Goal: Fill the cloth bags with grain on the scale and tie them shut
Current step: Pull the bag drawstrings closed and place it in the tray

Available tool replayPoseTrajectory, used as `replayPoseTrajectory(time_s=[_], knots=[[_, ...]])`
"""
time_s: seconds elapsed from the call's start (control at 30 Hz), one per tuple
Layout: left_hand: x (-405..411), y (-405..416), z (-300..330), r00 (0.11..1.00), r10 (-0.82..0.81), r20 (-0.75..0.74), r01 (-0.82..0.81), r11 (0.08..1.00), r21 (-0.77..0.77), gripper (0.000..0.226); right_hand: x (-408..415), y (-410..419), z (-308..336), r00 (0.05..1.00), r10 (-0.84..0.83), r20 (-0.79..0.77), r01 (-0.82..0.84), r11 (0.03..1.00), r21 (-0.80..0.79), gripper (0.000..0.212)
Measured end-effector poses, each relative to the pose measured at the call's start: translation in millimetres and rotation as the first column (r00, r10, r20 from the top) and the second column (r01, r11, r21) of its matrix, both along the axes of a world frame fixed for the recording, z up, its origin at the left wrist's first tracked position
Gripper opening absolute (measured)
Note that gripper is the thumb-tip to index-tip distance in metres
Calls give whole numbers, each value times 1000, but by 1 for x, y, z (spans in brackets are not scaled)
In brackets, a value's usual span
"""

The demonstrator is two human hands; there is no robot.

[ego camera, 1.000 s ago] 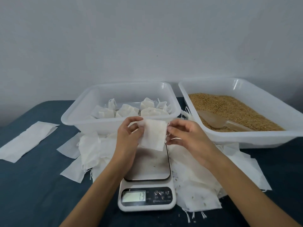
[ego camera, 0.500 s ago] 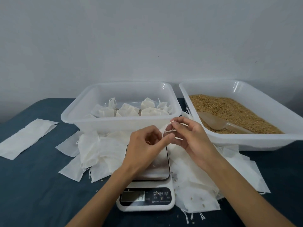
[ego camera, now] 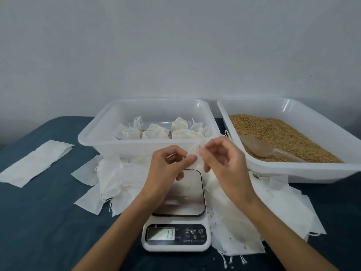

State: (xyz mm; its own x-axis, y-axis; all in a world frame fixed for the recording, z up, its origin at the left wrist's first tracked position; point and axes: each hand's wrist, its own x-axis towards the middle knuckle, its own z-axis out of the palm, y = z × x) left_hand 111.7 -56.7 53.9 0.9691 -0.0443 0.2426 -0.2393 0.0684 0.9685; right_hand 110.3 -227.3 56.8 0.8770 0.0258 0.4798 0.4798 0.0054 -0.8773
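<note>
A small white cloth bag is held above the kitchen scale, pinched between my left hand and my right hand. Most of the bag is hidden by my fingers. The scale's steel plate carries nothing and its display reads 13. A white tub on the right holds brown grain with a translucent scoop lying in it. The white tub behind the scale holds several filled, tied bags.
Loose empty bags lie in a heap left and right of the scale on the dark blue table. A flat white cloth strip lies at the far left. A pale wall stands behind the tubs.
One second ago the bag hung flat and open between both hands. Since then my hands have come together and gathered it into a small bunch above the scale.
</note>
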Motion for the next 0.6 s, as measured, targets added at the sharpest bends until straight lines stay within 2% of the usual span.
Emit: replayPoseTrajectory(time_s=[0.13, 0.2, 0.33, 0.43, 0.5, 0.6], knots=[[-2, -2, -3, 996, -91, 9, 90, 995, 40, 15, -4, 7, -4, 995, 49, -86, -55, 996, -69, 28], [-4, -3, -3, 988, -153, -8, 153, 987, 49, 14, -3, 4, -5, 996, 32, -81, -37, 997, -61, 24], [-2, -4, -2, 985, -170, -38, 170, 985, -14, 20, -2, 3, -4, 999, -19, -44, 16, 998, -58, 14], [0, -3, -4, 990, -124, -65, 115, 985, -129, 16, -2, 3, -4, 987, -147, 59, 151, 985, -84, 16], [2, -3, -5, 995, -68, -69, 58, 988, -143, 15, -1, 1, -5, 953, -216, 212, 264, 936, -231, 20], [2, -4, -5, 999, -31, -38, 26, 992, -127, 17, -2, 0, -12, 888, -157, 432, 360, 821, -444, 22]])
